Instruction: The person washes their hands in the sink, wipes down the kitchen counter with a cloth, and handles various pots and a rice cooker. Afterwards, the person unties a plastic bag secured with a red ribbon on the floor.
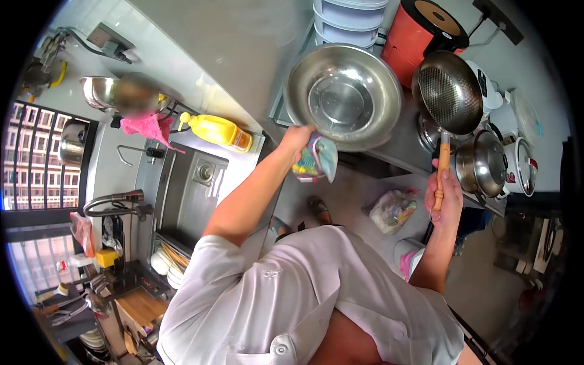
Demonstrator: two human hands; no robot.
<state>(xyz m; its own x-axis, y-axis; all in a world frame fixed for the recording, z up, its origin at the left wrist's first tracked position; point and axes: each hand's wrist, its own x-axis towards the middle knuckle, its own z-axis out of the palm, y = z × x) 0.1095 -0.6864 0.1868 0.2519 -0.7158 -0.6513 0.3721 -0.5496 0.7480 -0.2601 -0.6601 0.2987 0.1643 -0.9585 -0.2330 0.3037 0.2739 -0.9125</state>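
Observation:
My left hand (296,140) is closed around a bunched, colourful patterned cloth (316,159). The cloth hangs by the near rim of a wide stainless steel basin (340,100) on the counter; I cannot tell whether they touch. In my right hand (448,193) is the wooden handle of a frying pan (449,91), the fingers wrapped round it. The dark metal pan has a honeycomb-textured inside that faces me. Its head is at the counter's right part, in front of a red appliance (404,45) and left of a lidded steel pot (483,163).
A sink (193,182) lies to the left, with a yellow detergent bottle (217,132) and a pink cloth (148,128) nearby. White stacked tiers (350,15) stand behind the basin. A filled plastic bag (392,211) rests on the floor. A white pot (520,164) stands far right.

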